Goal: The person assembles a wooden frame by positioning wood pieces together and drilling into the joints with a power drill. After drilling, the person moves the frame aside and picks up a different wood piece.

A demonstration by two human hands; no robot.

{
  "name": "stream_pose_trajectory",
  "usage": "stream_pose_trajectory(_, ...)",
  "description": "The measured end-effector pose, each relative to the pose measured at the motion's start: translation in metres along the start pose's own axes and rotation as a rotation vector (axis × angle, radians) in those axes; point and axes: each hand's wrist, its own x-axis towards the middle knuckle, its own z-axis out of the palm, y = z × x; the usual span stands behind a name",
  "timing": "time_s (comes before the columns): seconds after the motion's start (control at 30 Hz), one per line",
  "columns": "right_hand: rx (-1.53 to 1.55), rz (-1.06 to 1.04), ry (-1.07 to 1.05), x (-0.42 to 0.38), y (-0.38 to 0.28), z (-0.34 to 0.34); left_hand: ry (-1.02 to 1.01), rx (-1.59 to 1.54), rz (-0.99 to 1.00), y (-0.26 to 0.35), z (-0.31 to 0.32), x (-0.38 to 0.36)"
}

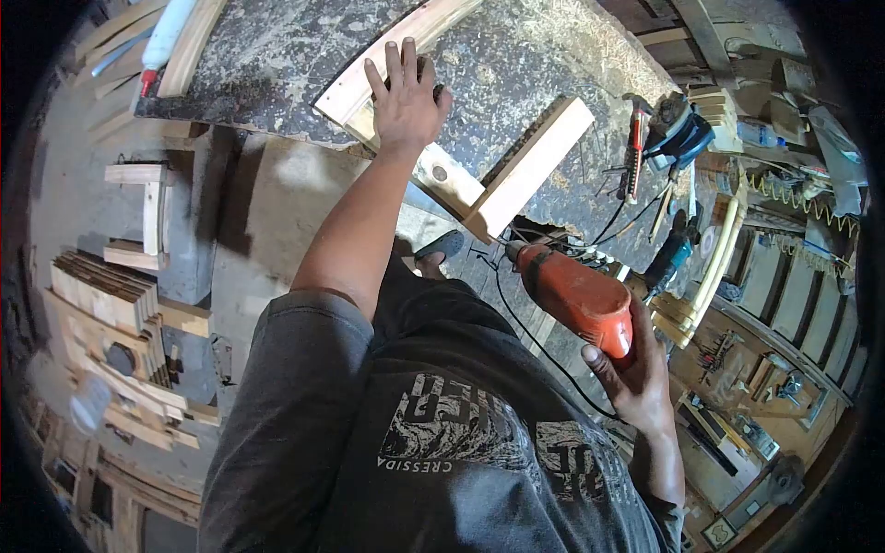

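Observation:
My right hand [638,373] is wrapped around an orange power drill [579,297], whose tip points at the near end of a light wooden block [535,170]. The block stands at an angle across a wooden crosspiece [447,173] at the workbench edge. My left hand [406,109] lies with fingers spread on a pale curved board [346,90], at the other end of the crosspiece. The drill's bit reaches right to the block's end face; its cable hangs below.
The paint-spotted workbench [267,69] carries sawdust, a red-handled hammer [636,147] and a teal power tool [668,253]. Cables trail over its right side. At left are a glue bottle [166,41], a small wooden frame [152,217] and stacked wooden pieces [97,295].

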Motion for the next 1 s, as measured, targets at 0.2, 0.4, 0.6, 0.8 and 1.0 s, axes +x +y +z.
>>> stream_pose_trajectory(0.2, -0.035, -0.058, 0.004, 0.0006, -0.0015, -0.0001, -0.007, 0.009, -0.007, 0.0006, 0.0004, 0.0)
stream_pose_trajectory(0.4, -0.074, -0.008, 0.003, -0.0007, -0.0015, 0.0007, -0.001, 0.026, -0.015, 0.0019, 0.002, 0.0004)
stream_pose_trajectory(0.6, -0.053, -0.035, 0.002, 0.0007, 0.0014, 0.0002, 0.004, 0.022, -0.014, 0.0012, 0.0028, -0.0002)
stream_pose_trajectory(0.8, -0.045, -0.041, 0.009, 0.0001, -0.0003, 0.0035, 0.014, 0.038, -0.011, 0.0015, 0.0034, -0.0002)
stream_pose_trajectory(1.0, -0.333, -0.182, -0.061, -0.0023, 0.0043, 0.0011, -0.03, 0.076, -0.02, 0.0033, 0.0007, -0.0006)
